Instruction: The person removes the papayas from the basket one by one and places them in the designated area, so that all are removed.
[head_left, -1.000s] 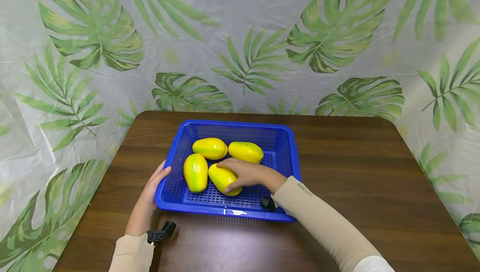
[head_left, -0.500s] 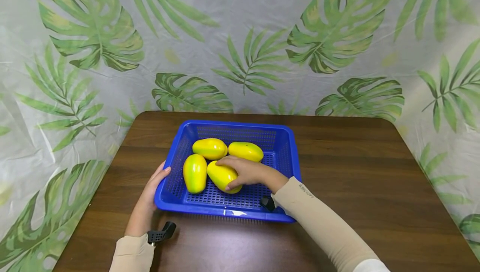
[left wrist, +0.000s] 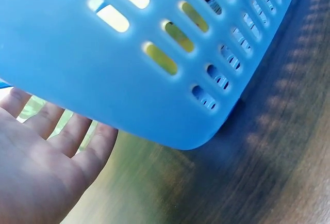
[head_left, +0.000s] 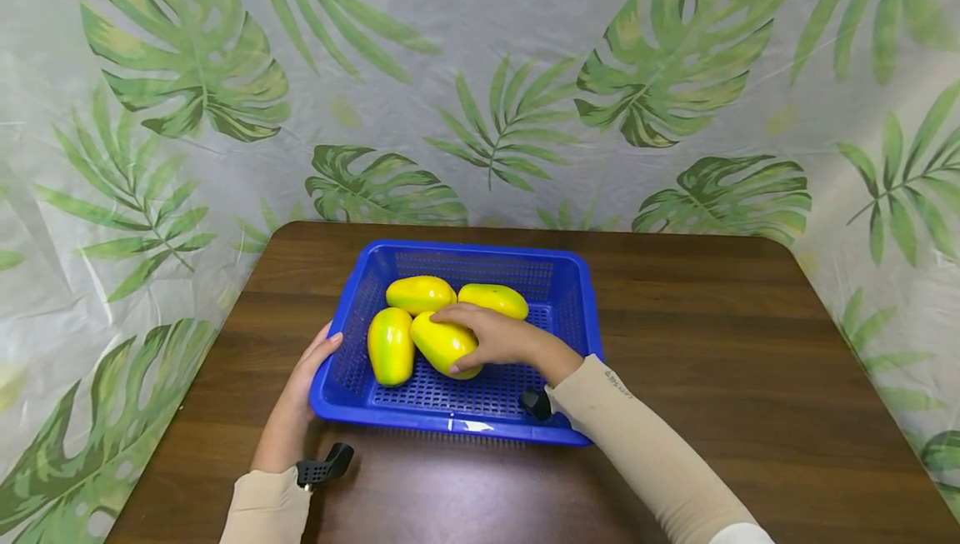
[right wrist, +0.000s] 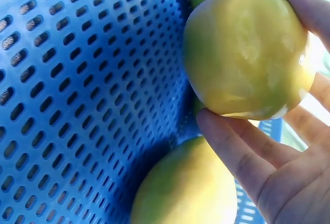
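Observation:
A blue perforated plastic basket (head_left: 450, 421) holds several glossy yellow papayas with green streaks. My left hand (head_left: 306, 373) grips its left rim, fingertips over the edge; in the left wrist view the fingers (left wrist: 67, 131) pass behind the basket wall. Near the basket's middle, my right hand (head_left: 498, 337) holds one papaya (head_left: 444, 344) between thumb and fingers. The right wrist view shows that papaya (right wrist: 245, 53) end-on, above another papaya (right wrist: 188, 188). In the head view it overlaps the upright papaya (head_left: 391, 346) beside it. Two more papayas lie behind, the left one (head_left: 420, 294) and the right one (head_left: 495, 301).
The basket stands on a dark brown wooden table (head_left: 712, 344), left of its middle. A leaf-patterned cloth (head_left: 525, 94) hangs behind and at both sides. Black camera mounts (head_left: 324, 465) sit on the wrists.
My right hand has shifted slightly toward the back of the basket with its papaya, which now overlaps the neighbouring papayas more. The left hand and the basket have not moved.

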`<state>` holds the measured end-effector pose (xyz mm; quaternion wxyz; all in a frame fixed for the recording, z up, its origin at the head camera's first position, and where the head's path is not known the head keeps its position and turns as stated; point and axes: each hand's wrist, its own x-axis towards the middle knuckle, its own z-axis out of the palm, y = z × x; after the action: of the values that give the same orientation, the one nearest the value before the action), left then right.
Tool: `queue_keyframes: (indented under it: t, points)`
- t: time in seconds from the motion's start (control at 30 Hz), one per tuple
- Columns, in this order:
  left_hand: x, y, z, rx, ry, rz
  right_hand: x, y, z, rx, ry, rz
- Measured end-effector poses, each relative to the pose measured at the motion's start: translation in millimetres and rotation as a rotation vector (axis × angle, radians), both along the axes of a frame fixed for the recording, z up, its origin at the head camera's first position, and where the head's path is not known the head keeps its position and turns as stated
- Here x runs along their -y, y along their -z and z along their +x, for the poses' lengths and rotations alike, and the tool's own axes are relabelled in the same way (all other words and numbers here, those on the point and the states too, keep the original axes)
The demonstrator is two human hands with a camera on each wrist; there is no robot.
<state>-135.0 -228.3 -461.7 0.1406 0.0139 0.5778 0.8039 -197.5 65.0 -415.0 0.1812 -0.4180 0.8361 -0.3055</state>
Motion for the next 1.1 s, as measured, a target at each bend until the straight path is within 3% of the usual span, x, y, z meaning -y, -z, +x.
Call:
queue_keyframes:
  t: [0.57, 1.1]
  points:
    - [-1.2, -1.0, 0.2, 0.02, -0.011, -0.023, -2.8, -8.7, -0.6, -0.037, 0.022, -0.102]
    - [-1.4, 1.5, -0.1, -0.036, 0.021, 0.014, -9.4, -20.5, -0.5, -0.047, 0.059, -0.143]
